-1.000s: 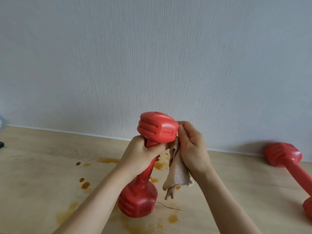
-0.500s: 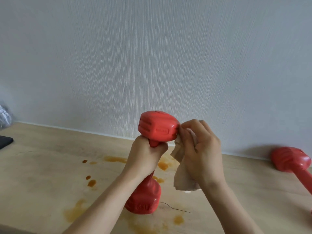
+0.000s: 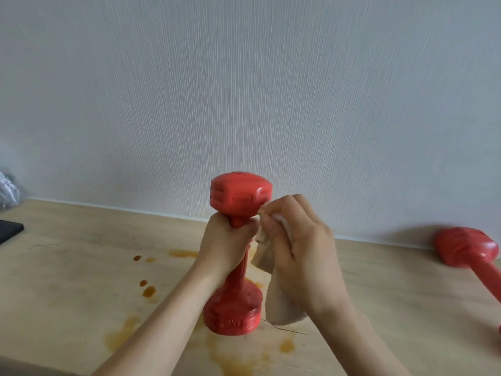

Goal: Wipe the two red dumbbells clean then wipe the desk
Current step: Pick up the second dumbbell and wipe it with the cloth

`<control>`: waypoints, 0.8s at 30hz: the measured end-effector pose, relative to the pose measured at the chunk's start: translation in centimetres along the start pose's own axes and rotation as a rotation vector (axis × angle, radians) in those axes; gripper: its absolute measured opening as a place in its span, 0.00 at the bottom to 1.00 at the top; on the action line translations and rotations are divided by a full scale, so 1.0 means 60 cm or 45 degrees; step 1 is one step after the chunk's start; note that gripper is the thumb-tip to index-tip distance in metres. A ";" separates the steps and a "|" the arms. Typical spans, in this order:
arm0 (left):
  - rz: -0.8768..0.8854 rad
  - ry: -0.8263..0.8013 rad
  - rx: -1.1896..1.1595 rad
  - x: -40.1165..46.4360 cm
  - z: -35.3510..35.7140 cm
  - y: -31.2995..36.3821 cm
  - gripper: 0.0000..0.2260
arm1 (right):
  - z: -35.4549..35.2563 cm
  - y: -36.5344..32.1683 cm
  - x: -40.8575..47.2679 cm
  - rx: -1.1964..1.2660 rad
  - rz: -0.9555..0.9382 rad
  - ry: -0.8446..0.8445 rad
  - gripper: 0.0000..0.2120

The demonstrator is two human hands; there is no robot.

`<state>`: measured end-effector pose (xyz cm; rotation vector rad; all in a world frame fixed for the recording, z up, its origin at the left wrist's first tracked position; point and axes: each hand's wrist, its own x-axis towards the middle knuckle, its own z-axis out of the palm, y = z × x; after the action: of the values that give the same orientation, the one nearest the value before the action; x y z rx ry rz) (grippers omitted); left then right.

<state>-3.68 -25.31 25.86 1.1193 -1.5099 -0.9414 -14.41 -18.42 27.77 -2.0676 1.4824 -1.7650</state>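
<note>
Red plastic dumbbell (image 3: 238, 256) stands upright on wooden counter (image 3: 81, 267), long axis vertical. Left hand (image 3: 226, 244) grips handle; right hand (image 3: 296, 248) clutches beige cloth (image 3: 279, 302) beside upper head. Second red dumbbell (image 3: 469, 252) lies far right, nearer right hand.

Two bare forearms enter from six o'clock, ending in the left hand (image 3: 226, 244) and right hand (image 3: 301, 251). No sleeves reach the wrists; the fingers (image 3: 279, 213) carry no rings, gloves or watch straps in view.
</note>
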 end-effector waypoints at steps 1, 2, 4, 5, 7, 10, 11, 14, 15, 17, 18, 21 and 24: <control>-0.007 0.000 -0.014 0.000 0.000 0.000 0.12 | 0.001 -0.001 -0.002 -0.009 -0.021 -0.008 0.04; -0.009 -0.009 -0.028 -0.002 0.000 0.000 0.12 | 0.001 0.003 -0.001 -0.013 -0.011 -0.009 0.05; -0.012 -0.047 -0.059 -0.005 0.004 -0.002 0.10 | -0.003 0.015 0.006 -0.004 0.077 0.010 0.06; -0.016 -0.067 -0.078 -0.006 0.007 -0.002 0.09 | -0.006 0.022 0.010 0.003 0.136 0.018 0.07; -0.021 -0.086 -0.088 -0.005 0.009 0.000 0.07 | -0.009 0.031 0.014 0.002 0.202 0.036 0.08; -0.016 -0.047 -0.091 -0.005 0.009 0.002 0.12 | -0.006 0.015 0.013 -0.029 0.079 0.059 0.05; 0.000 -0.035 -0.074 -0.006 0.009 0.005 0.16 | -0.005 0.005 0.012 -0.023 0.014 0.060 0.05; 0.063 -0.048 -0.018 -0.010 0.012 0.008 0.19 | -0.005 -0.014 0.012 0.009 -0.081 0.063 0.05; 0.068 -0.057 -0.006 -0.012 0.013 0.008 0.16 | -0.008 -0.010 0.013 0.028 -0.049 0.074 0.06; 0.075 -0.086 -0.026 -0.014 0.015 0.009 0.11 | -0.018 0.006 0.016 0.095 0.129 0.091 0.09; 0.083 -0.117 -0.046 -0.015 0.016 0.007 0.11 | -0.024 0.016 0.017 0.136 0.231 0.085 0.10; 0.101 -0.165 -0.039 -0.016 0.019 0.009 0.11 | -0.030 0.038 0.019 0.188 0.329 0.081 0.09; 0.088 -0.146 -0.029 -0.014 0.019 0.010 0.12 | -0.028 0.045 0.022 0.202 0.368 0.083 0.08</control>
<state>-4.85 -24.34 25.97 1.0048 -1.6163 -0.9873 -17.49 -19.89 27.78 -1.6430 1.5119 -1.7844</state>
